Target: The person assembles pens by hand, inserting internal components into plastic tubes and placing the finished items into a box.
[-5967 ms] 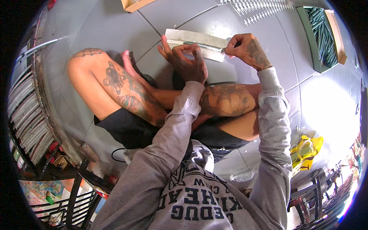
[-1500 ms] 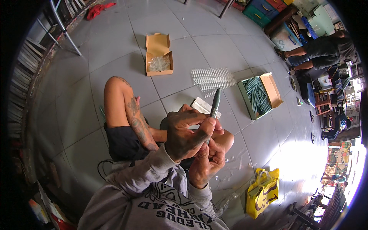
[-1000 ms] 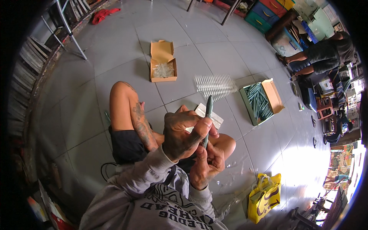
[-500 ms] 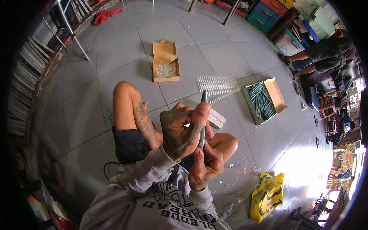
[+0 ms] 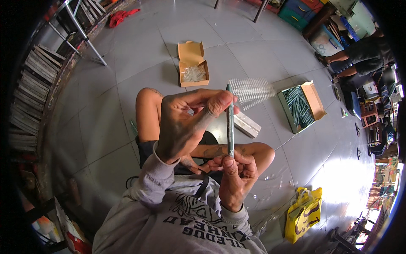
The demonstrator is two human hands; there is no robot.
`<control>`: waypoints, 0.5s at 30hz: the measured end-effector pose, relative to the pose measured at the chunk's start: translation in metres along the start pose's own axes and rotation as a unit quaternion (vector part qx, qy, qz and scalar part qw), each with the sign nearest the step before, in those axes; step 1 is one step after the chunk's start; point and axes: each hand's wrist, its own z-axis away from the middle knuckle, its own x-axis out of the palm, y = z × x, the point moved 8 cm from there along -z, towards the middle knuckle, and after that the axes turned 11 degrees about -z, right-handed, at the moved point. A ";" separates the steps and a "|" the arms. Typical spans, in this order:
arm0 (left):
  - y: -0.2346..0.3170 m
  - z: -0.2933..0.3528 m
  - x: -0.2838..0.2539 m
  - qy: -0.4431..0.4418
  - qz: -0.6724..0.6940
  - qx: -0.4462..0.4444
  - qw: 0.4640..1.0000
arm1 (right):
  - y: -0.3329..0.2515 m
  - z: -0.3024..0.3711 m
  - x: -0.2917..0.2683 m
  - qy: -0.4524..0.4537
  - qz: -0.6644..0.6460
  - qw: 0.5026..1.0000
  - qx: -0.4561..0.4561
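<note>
My left hand (image 5: 188, 120) is closed on the upper end of a slim green pen (image 5: 230, 127), its thumb and fingers pinching it. The fingers of my right hand (image 5: 234, 175) pinch the lower end. The pen stands nearly upright in front of my crossed legs. Beyond it, clear pointed plastic pieces (image 5: 253, 91) stand in rows on the floor. A grey-white oblong block (image 5: 248, 125) lies closer to me. To the right, an open green box (image 5: 288, 117) holds many similar green pens. An open cardboard box (image 5: 193, 83) farther off contains small clear pieces.
A yellow bag (image 5: 302, 218) rests at my lower right, near crumpled clear plastic (image 5: 270, 220). Metal legs (image 5: 86, 40) and a red cloth (image 5: 122, 17) are at the far left. Another person (image 5: 363, 57) is at the upper right, by coloured drawers (image 5: 296, 16).
Both hands still hold the pen, now straighter and more exposed. The left hand has turned and sits higher on it. The whole view has shifted slightly, moving floor items rightward.
</note>
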 end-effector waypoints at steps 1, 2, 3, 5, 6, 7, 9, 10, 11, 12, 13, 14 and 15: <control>-0.002 -0.002 -0.002 -0.010 0.000 -0.024 1.000 | 0.002 -0.001 0.001 -0.005 0.004 1.000 0.009; -0.004 -0.001 -0.004 -0.019 -0.001 -0.051 0.998 | 0.003 -0.001 0.004 -0.012 -0.008 1.000 0.018; -0.003 -0.002 -0.006 -0.016 -0.008 -0.066 0.998 | 0.003 -0.001 0.007 -0.017 -0.021 0.999 0.027; -0.009 -0.002 -0.007 0.000 0.025 -0.060 0.998 | 0.004 -0.001 0.010 -0.031 -0.038 0.998 0.051; -0.011 -0.003 -0.008 0.008 0.041 -0.055 0.998 | 0.003 0.000 0.012 -0.038 -0.049 0.996 0.060; -0.013 -0.003 -0.009 0.009 0.042 -0.062 0.997 | 0.001 0.000 0.016 -0.045 -0.060 0.995 0.070; -0.016 -0.004 -0.011 0.038 0.035 -0.051 0.997 | -0.002 -0.003 0.024 -0.070 -0.071 0.992 0.084; -0.017 -0.004 -0.013 0.053 0.030 -0.046 0.997 | -0.002 -0.006 0.025 -0.072 -0.050 0.992 0.090; -0.017 -0.004 -0.012 0.049 0.039 -0.040 0.997 | -0.002 -0.009 0.026 -0.074 -0.027 0.992 0.096; -0.018 -0.005 -0.012 0.045 0.047 -0.034 0.997 | -0.001 -0.013 0.027 -0.075 -0.005 0.992 0.102; -0.018 -0.005 -0.012 0.041 0.055 -0.027 0.997 | 0.000 -0.016 0.029 -0.074 -0.010 0.991 0.113; -0.019 -0.004 -0.010 0.032 0.049 -0.034 0.998 | 0.001 -0.019 0.030 -0.080 0.010 0.990 0.112; -0.020 -0.002 -0.009 0.023 0.044 -0.041 0.998 | 0.003 -0.021 0.030 -0.087 0.030 0.990 0.111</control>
